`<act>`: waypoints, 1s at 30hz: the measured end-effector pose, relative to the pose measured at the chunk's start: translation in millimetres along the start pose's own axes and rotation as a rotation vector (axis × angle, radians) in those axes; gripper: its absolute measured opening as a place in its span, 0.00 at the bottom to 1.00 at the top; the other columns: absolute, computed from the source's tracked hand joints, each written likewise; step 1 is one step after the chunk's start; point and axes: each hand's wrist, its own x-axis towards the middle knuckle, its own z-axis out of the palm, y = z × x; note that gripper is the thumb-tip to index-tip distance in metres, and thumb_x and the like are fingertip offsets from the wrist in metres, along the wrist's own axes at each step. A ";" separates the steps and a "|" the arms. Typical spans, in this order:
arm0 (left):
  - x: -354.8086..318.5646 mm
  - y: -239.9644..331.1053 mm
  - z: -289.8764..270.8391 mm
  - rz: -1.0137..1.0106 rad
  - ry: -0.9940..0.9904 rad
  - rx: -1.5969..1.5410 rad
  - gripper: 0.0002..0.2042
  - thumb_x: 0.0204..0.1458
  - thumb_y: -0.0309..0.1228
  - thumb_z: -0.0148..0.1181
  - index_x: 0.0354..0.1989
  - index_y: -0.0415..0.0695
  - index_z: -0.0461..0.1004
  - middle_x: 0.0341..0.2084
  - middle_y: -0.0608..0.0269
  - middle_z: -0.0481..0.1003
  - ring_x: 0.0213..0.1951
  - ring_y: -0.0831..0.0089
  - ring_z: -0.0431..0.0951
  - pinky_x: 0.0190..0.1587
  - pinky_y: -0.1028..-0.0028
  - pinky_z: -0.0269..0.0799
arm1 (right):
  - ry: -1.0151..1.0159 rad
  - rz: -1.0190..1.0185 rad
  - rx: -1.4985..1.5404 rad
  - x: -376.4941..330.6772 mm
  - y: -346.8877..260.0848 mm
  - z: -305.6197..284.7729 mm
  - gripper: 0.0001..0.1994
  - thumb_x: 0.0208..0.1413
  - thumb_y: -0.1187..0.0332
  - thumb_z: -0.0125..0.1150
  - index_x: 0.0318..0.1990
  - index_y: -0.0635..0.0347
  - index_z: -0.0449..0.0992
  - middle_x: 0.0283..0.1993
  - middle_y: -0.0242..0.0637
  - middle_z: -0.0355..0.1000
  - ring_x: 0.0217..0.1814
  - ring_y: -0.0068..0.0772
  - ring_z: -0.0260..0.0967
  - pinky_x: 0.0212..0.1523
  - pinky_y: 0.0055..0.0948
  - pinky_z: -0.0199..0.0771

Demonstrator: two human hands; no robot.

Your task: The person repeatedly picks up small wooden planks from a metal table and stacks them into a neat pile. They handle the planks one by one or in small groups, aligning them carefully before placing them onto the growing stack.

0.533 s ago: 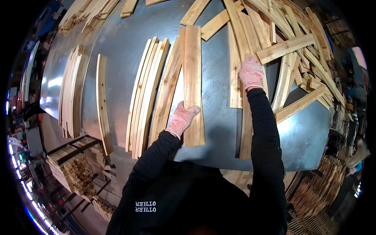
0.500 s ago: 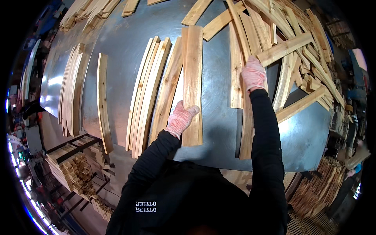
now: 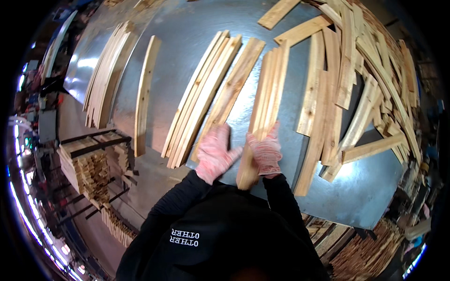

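My right hand (image 3: 266, 151), in a pink-and-white knit glove, is wrapped round the near part of a small bundle of wooden slats (image 3: 269, 89) standing on edge side by side. In a matching glove, my left hand (image 3: 215, 154) lies left of the bundle with fingers stretched and thumb apart, holding nothing. Its fingers reach over the near end of a single flat slat (image 3: 236, 82). Farther left lies a group of slats on edge (image 3: 201, 103). Several loose slats (image 3: 318, 122) lie to the right of my right hand.
The metal tabletop (image 3: 178, 51) carries a lone slat (image 3: 146, 93) and a tight stack of slats (image 3: 108, 75) at left. A jumbled heap of slats (image 3: 375, 79) covers the far right. Below the left edge, a black rack (image 3: 96, 146) holds stacked wood.
My right hand has left the loose slats at right and now grips the bundle. My left hand has released the slats it held, which now stand on edge. The view has shifted.
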 end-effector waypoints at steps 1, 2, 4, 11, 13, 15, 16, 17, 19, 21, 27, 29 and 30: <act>-5.1 -21.2 10.8 -0.105 0.170 0.221 0.43 0.50 0.51 0.67 0.67 0.33 0.58 0.61 0.38 0.65 0.60 0.43 0.68 0.61 0.52 0.65 | 0.019 -0.014 0.019 -0.7 0.3 5.3 0.57 0.47 0.51 0.74 0.77 0.60 0.41 0.67 0.57 0.65 0.63 0.59 0.69 0.62 0.43 0.71; -8.3 -40.6 25.5 -0.144 0.102 0.297 0.44 0.49 0.52 0.67 0.68 0.34 0.56 0.61 0.38 0.64 0.59 0.43 0.67 0.60 0.51 0.66 | 0.062 -0.036 0.034 -5.3 -4.9 6.4 0.56 0.47 0.54 0.75 0.77 0.62 0.42 0.66 0.60 0.65 0.64 0.59 0.68 0.63 0.43 0.70; -17.5 -58.6 38.3 -0.202 0.006 0.356 0.43 0.53 0.50 0.63 0.70 0.36 0.53 0.62 0.40 0.62 0.58 0.44 0.67 0.56 0.51 0.69 | 0.043 -0.045 0.069 -12.2 -11.3 4.0 0.56 0.47 0.53 0.75 0.76 0.63 0.42 0.66 0.61 0.65 0.65 0.59 0.68 0.64 0.42 0.70; -23.3 -62.3 -1.6 -0.180 -0.334 0.090 0.34 0.57 0.44 0.59 0.68 0.37 0.59 0.52 0.42 0.75 0.52 0.52 0.78 0.51 0.48 0.75 | 0.026 -0.136 -0.010 -8.6 -35.4 45.6 0.56 0.47 0.47 0.75 0.76 0.64 0.46 0.66 0.57 0.67 0.66 0.56 0.68 0.65 0.40 0.68; -12.5 -60.7 -53.4 -0.019 0.111 0.064 0.22 0.60 0.48 0.55 0.53 0.42 0.72 0.38 0.40 0.78 0.45 0.49 0.80 0.53 0.54 0.74 | -0.004 -0.215 -0.020 -6.1 -46.3 59.7 0.52 0.51 0.46 0.71 0.75 0.65 0.48 0.67 0.58 0.65 0.66 0.58 0.66 0.66 0.42 0.66; 15.0 -108.3 -72.4 -0.169 0.624 -0.070 0.21 0.61 0.46 0.55 0.51 0.41 0.75 0.48 0.43 0.75 0.50 0.47 0.76 0.57 0.57 0.72 | 0.006 -0.406 0.060 10.0 -34.9 79.7 0.50 0.55 0.45 0.67 0.75 0.66 0.49 0.68 0.61 0.63 0.67 0.61 0.64 0.66 0.45 0.65; 31.9 -137.9 -81.9 -0.158 0.463 -0.115 0.23 0.62 0.48 0.54 0.53 0.40 0.75 0.50 0.43 0.75 0.53 0.46 0.75 0.58 0.57 0.71 | -0.016 -0.463 0.202 20.2 -39.7 80.2 0.44 0.59 0.43 0.61 0.72 0.67 0.55 0.64 0.60 0.66 0.65 0.62 0.65 0.64 0.46 0.66; 47.9 -171.3 -87.5 -0.151 0.306 -0.154 0.25 0.63 0.50 0.52 0.54 0.38 0.75 0.52 0.44 0.74 0.55 0.46 0.73 0.60 0.57 0.70 | -0.023 -0.403 0.122 30.0 -51.6 79.1 0.41 0.60 0.44 0.60 0.71 0.66 0.58 0.64 0.60 0.66 0.65 0.61 0.65 0.63 0.46 0.66; 85.7 -199.0 -82.3 0.084 0.104 0.140 0.31 0.63 0.54 0.49 0.58 0.34 0.73 0.57 0.43 0.72 0.60 0.46 0.70 0.64 0.58 0.65 | 0.006 -0.264 -0.032 52.9 -84.5 71.3 0.35 0.63 0.46 0.58 0.67 0.64 0.64 0.64 0.59 0.67 0.64 0.60 0.66 0.62 0.46 0.68; 114.4 -193.4 -66.4 0.075 -0.051 0.082 0.40 0.61 0.62 0.46 0.65 0.33 0.66 0.67 0.42 0.63 0.69 0.45 0.60 0.70 0.55 0.55 | 0.081 -0.310 -0.154 73.7 -88.6 83.9 0.37 0.63 0.41 0.54 0.67 0.65 0.65 0.61 0.59 0.68 0.64 0.64 0.64 0.63 0.50 0.65; 200.6 -186.5 -67.3 0.097 -0.036 0.145 0.46 0.57 0.62 0.53 0.70 0.31 0.55 0.69 0.34 0.57 0.72 0.41 0.53 0.72 0.53 0.48 | 0.135 -0.384 -0.471 124.5 -112.6 88.2 0.43 0.61 0.37 0.53 0.70 0.66 0.60 0.70 0.58 0.60 0.72 0.62 0.56 0.72 0.45 0.55; 210.2 -182.0 -72.6 0.065 -0.101 -0.029 0.50 0.55 0.61 0.57 0.72 0.31 0.51 0.69 0.33 0.57 0.72 0.42 0.52 0.73 0.53 0.46 | 0.024 -0.307 0.290 137.5 -105.0 107.0 0.42 0.60 0.45 0.61 0.70 0.70 0.59 0.72 0.55 0.60 0.74 0.50 0.56 0.73 0.39 0.54; 211.1 -181.3 -78.3 -0.005 -0.128 -0.230 0.51 0.52 0.55 0.66 0.73 0.31 0.46 0.68 0.37 0.59 0.72 0.49 0.56 0.73 0.57 0.50 | -0.026 -0.291 0.411 136.4 -105.3 108.4 0.41 0.60 0.48 0.64 0.70 0.71 0.60 0.71 0.53 0.61 0.73 0.47 0.58 0.72 0.38 0.55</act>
